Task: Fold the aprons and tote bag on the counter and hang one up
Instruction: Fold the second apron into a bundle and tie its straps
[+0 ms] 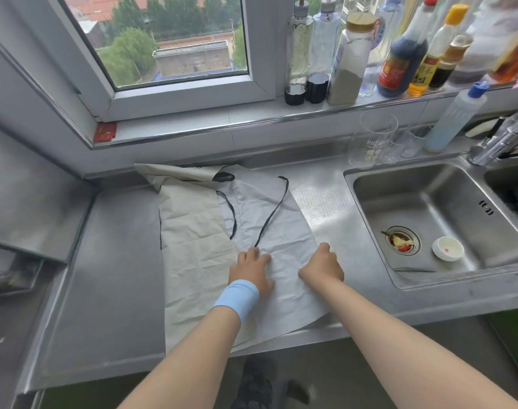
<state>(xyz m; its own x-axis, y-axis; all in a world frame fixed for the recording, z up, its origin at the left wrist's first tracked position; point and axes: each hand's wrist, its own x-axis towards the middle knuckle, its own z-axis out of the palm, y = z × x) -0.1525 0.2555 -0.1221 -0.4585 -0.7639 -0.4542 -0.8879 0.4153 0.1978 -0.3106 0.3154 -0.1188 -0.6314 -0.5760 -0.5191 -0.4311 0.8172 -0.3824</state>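
Pale apron (269,208) spread over cream cloth (192,231) at the counter (110,276) front edge. My left hand (253,268) presses it, fingers released. My right hand (322,267) sits at its hem, fingers curled; I cannot tell if they grip.

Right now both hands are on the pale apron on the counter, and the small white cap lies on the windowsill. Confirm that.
Wrong in one respect: the small white cap lies in the sink, near the drain, not on the windowsill; the head view shows it. The left hand and right hand are on the pale apron on the counter.
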